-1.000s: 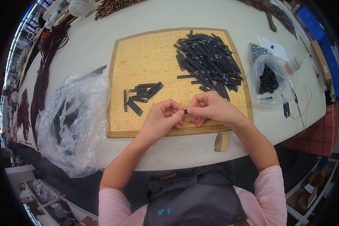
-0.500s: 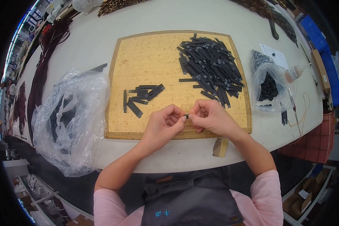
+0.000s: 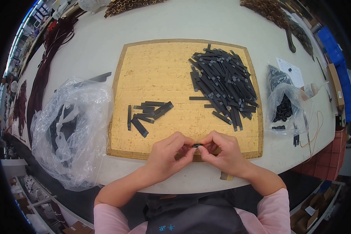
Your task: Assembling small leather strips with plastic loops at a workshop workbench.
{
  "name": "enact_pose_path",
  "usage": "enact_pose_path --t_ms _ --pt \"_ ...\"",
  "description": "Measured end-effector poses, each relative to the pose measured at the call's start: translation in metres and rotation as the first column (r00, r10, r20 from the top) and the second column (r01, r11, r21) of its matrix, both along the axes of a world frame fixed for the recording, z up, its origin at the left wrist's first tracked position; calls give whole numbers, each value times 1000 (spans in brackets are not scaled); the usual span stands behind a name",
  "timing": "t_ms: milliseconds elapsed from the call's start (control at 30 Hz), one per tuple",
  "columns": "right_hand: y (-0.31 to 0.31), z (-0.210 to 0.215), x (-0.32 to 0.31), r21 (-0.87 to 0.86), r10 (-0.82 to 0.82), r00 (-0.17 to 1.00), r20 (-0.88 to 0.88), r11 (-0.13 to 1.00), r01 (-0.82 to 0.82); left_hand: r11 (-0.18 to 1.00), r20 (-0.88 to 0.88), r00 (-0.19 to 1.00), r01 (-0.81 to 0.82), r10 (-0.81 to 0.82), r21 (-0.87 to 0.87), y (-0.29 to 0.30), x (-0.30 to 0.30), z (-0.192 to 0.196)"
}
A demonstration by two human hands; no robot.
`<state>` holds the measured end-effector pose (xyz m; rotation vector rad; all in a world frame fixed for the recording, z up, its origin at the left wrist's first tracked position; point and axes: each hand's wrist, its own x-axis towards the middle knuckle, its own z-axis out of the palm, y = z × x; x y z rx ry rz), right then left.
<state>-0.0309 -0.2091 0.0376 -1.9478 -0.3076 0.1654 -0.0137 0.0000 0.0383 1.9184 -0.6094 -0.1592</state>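
Between my two hands, at the near edge of a tan board, is a small black piece that appears curved; its exact kind is too small to make out. My left hand pinches its left end between thumb and fingertips. The right end is pinched the same way by my right hand. Beyond my left hand lies a loose group of several short flat black strips. A big heap of such black strips, many with greyish ends, covers the board's right side.
A clear plastic bag stands left of the board. To the right, another plastic bag holds black rings, beside a paper sheet. A small yellowish block shows partly under my right wrist. Dark cords lie far left.
The view has shifted, so the board and strips sit lower. Both hands still pinch the small black piece, which now shows more of its curved outline.
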Motion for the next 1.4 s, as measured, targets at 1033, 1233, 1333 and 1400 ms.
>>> enact_pose_path --t_ms 1033,1233,1333,1400 --pt "-11 8 12 5 88 984 152 996 -90 998 303 953 -7 -13 65 -3 8 -6" --pt "-14 8 12 30 103 989 105 994 -107 997 290 957 14 -34 70 -2 8 -7" --pt "-14 7 11 31 111 992 65 993 -114 996 281 959 17 -41 84 -1 7 -6" --pt "-14 7 10 31 110 993 53 993 -112 996 275 960 28 -51 88 -1 8 -5"
